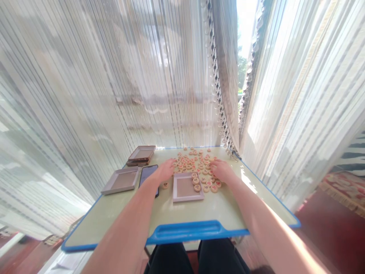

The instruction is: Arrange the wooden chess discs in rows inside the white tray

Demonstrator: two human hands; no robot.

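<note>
Round wooden Xiangqi pieces (188, 162) with red or black characters lie in a loose spread over the far middle of the table. My left hand (166, 171) is at the left edge of the spread, fingers stretched toward the pieces. On the right side, my right hand (222, 170) rests by or on the outer pieces with its fingers extended; no piece shows gripped in either hand. Between my arms sits a shallow open box (183, 190). Three pieces, one of them a black-marked piece (197, 188), form a column along its right side. One single piece (165, 185) lies left of the box.
A phone (148, 173) lies beside my left forearm. Left of it is another shallow open box (123, 180), with stacked boxes (142, 153) behind. The table (114, 219) has a raised blue edge (186, 231). String curtains (165, 95) hang close behind it.
</note>
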